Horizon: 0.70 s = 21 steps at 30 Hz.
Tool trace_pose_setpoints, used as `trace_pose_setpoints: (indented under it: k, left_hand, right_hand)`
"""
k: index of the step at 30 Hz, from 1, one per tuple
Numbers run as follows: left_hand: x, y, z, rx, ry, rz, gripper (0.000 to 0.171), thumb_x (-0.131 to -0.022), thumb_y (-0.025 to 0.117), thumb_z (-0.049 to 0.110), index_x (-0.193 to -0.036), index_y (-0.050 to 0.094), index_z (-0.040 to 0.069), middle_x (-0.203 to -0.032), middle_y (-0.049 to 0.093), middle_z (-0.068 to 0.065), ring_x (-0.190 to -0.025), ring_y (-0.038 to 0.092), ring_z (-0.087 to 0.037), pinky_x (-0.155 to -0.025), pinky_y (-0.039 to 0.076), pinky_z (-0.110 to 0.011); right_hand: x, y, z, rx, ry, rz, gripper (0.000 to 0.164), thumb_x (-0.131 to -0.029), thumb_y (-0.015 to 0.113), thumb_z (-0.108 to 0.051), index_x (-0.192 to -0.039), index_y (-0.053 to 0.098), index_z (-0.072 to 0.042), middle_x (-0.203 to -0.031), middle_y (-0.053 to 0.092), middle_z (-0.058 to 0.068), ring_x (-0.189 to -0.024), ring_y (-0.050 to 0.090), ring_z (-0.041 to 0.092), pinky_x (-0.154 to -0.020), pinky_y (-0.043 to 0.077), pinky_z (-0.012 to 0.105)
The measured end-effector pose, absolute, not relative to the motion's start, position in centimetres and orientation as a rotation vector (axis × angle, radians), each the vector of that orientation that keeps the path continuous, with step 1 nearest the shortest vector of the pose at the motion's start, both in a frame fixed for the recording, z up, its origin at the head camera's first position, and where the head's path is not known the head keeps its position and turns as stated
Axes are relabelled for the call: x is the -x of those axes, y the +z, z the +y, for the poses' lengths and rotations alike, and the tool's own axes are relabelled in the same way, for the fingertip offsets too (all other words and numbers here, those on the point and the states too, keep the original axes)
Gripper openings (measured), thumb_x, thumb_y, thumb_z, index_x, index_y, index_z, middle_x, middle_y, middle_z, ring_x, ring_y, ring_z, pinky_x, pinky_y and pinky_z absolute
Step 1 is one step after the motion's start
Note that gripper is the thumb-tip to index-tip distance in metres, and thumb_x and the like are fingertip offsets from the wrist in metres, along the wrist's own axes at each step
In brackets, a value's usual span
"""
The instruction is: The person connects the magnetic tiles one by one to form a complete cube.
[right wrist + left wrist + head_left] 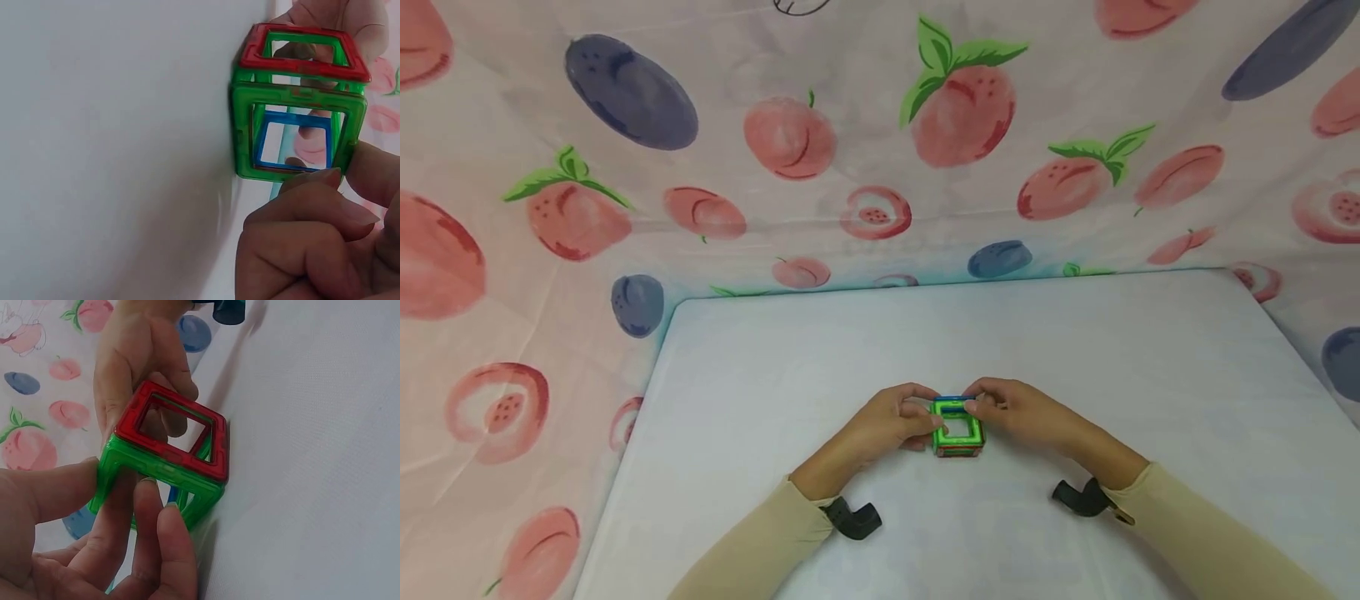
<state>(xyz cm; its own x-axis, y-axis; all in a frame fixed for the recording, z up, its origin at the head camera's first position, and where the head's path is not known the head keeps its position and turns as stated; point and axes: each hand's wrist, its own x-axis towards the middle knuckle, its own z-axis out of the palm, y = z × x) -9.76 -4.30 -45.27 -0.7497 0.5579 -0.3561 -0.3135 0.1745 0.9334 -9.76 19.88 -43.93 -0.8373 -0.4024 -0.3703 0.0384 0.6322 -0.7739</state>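
A small cube of magnetic tiles rests on the white table between both hands. Its top in the head view is a green square frame. The side facing the wrists holds a red tile, with green tiles next to it and a blue tile on the far side. My left hand grips the cube from the left, thumb on the top edge and fingers against the side. From the right, my right hand pinches the cube's far right corner between thumb and fingers. Fingers partly hide the edges.
The white tabletop spreads around the hands. A fruit-patterned cloth hangs behind and beside the table. A black curved piece is at each wrist, the left one and the right one.
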Motion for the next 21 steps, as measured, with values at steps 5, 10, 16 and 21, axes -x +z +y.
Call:
trace_pose_setpoints:
  k: [5, 10, 16, 21]
  left_hand:
    - [9.73, -45.51, -4.44, -0.230, 1.657, 1.803, 0.041, -0.086, 0.068, 0.021, -0.124, 0.052, 0.014, -0.092, 0.071, -0.004, -0.083, 0.066, -0.020, -0.072, 0.055, -0.035]
    - [9.90, -45.60, -4.56, -0.187, 1.672, 1.841, 0.043, -0.086, 0.069, 0.024, -0.125, 0.051, 0.016, -0.093, 0.070, -0.003, -0.083, 0.065, -0.021, -0.071, 0.055, -0.036]
    - [10.09, -45.66, -4.76, -0.195, 1.648, 1.931, 0.044, -0.087, 0.068, 0.028, -0.126, 0.051, 0.018, -0.094, 0.070, 0.000, -0.087, 0.064, -0.020, -0.069, 0.055, -0.034]
    - [10.32, -45.14, -5.32, -0.266, 1.543, 2.056, 0.047, -0.088, 0.065, 0.036, -0.129, 0.051, 0.019, -0.097, 0.069, 0.003, -0.085, 0.062, -0.020, -0.068, 0.053, -0.034]
  right_hand:
    - [9.18, -44.33, 19.92, 0.346, -1.143, 2.397, 0.040, -0.087, 0.057, -0.053, -0.120, 0.056, -0.029, -0.094, 0.059, -0.002, -0.085, 0.053, 0.016, -0.074, 0.043, 0.031]
    - [8.98, -44.28, 20.13, 0.597, -1.094, 2.497, 0.066, -0.078, 0.068, -0.053, -0.134, 0.048, -0.024, -0.081, 0.055, -0.005, -0.065, 0.049, 0.012, -0.057, 0.043, 0.024]
    - [8.98, -44.59, 19.78, 0.670, -1.051, 2.543, 0.077, -0.080, 0.066, -0.052, -0.142, 0.041, -0.013, -0.079, 0.054, -0.008, -0.063, 0.047, 0.008, -0.055, 0.041, 0.022]
    - [8.78, -44.05, 20.00, 0.653, -0.980, 2.589, 0.077, -0.086, 0.059, -0.054, -0.146, 0.034, -0.011, -0.083, 0.053, -0.008, -0.062, 0.047, 0.006, -0.055, 0.041, 0.021]
